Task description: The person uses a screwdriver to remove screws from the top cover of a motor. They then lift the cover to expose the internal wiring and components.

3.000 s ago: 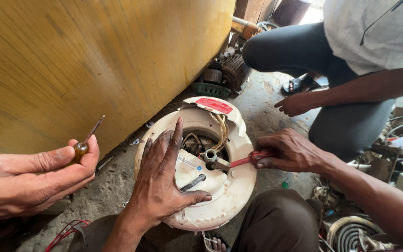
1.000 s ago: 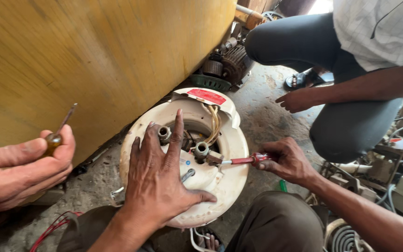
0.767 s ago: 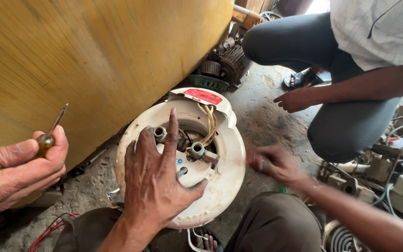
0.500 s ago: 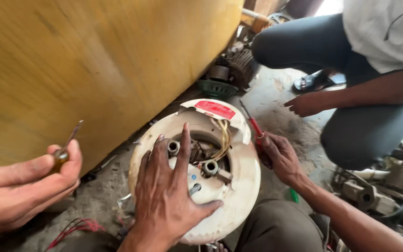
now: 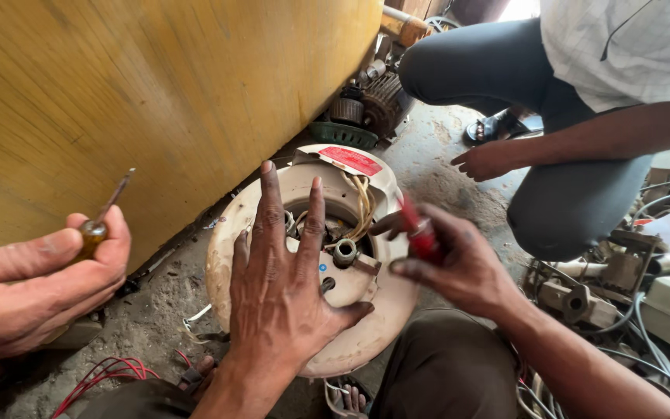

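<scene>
left hand lies flat, fingers spread, on the stiff, likely heavy housing; right hand grips a red screwdriver.

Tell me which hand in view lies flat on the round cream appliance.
The wearer's left hand, fingers spread flat on the cream housing. The right hand holds a red-handled tool.

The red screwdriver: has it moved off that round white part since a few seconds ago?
Yes. The right hand has lifted the red screwdriver off the centre fitting, toward the white part's right edge.
</scene>
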